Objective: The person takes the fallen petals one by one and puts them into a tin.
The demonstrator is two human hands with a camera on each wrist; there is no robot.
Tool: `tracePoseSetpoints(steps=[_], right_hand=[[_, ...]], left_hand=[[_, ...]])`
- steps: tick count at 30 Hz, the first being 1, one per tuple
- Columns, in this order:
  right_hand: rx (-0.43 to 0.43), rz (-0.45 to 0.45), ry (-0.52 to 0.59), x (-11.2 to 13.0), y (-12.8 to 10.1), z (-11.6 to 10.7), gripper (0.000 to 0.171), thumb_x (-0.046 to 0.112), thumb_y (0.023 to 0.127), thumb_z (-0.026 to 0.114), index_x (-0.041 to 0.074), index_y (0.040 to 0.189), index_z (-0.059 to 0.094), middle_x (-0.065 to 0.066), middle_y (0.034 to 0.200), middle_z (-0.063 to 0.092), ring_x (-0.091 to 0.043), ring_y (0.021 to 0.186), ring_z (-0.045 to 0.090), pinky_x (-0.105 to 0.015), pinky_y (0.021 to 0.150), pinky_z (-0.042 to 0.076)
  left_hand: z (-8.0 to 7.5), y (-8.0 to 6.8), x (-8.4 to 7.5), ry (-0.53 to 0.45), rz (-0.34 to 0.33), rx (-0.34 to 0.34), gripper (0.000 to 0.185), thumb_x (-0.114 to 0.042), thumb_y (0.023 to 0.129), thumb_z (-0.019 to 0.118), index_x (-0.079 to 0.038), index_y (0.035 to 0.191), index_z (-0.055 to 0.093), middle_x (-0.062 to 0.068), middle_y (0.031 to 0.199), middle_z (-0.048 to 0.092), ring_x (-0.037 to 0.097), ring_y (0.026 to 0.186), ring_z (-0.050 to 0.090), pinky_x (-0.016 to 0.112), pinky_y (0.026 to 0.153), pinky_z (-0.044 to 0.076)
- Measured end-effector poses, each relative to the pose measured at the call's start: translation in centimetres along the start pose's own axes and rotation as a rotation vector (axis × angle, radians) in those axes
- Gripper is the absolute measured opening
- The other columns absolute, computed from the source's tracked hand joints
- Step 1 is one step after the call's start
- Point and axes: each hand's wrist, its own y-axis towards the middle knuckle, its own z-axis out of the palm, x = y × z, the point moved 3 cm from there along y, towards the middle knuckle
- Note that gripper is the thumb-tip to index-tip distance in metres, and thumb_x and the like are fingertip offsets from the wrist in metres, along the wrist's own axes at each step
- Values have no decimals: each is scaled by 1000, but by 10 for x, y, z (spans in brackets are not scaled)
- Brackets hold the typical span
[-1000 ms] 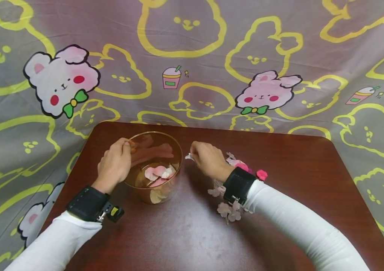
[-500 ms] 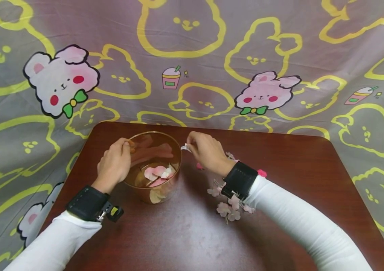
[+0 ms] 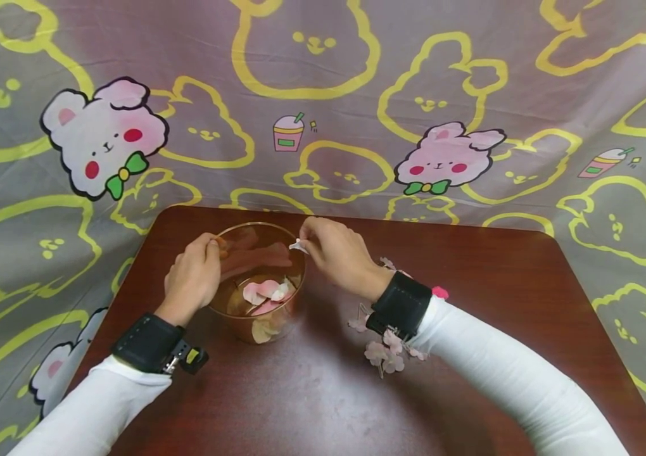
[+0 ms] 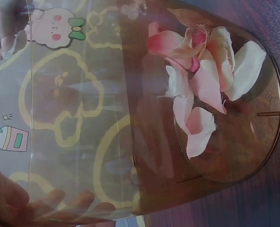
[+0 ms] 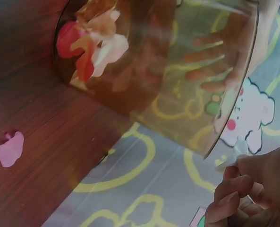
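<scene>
Nearest the body, a loose cluster of pale pink blossoms (image 3: 387,352) lies on the table (image 3: 311,405) under the right wrist. Up from there, the right hand (image 3: 339,254) has its thumb and forefinger closed in a fine pinch on a small white petal (image 3: 298,246), holding it right at the cup's near-right rim. That petal looks feather-light, limp and easily creased, so a soft fingertip pinch at its edge suits it, not a squeeze. Across from it, the left hand (image 3: 193,277) wraps its fingers round the clear amber cup (image 3: 259,278), steadying the wall. Inside, pink and white petals (image 4: 203,80) rest on the bottom. Beyond both hands hangs the bunny-print cloth (image 3: 323,95).
</scene>
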Motion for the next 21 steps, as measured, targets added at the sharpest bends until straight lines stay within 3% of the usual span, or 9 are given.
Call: tracePoseSetpoints(steps=[8,15,21], right_hand=[[53,-61,-31,14,-6,11,7,20,98,67,14,100,68,0,90,67,-14,79,61,-36,66,52],[103,-90,-45,16,-11,19,5,20,96,69,19,92,67,4,87,64,-10,77,60,-33,64,50],[138,-129,-90,15,-13,20,9,26,96,70,19,100,74,2,95,66,-11,78,62,-32,64,51]], left_hand=[[0,-1,-1,-3,3,-7,51,-37,110,18,-13,132,58,16,131,66,49,119,60,64,87,43],[1,-1,0,-11,15,-14,51,-37,110,18,-12,129,59,12,130,69,46,119,61,61,85,44],[1,-1,-1,-15,14,-12,52,-37,110,18,-13,130,59,12,130,69,46,118,61,61,85,44]])
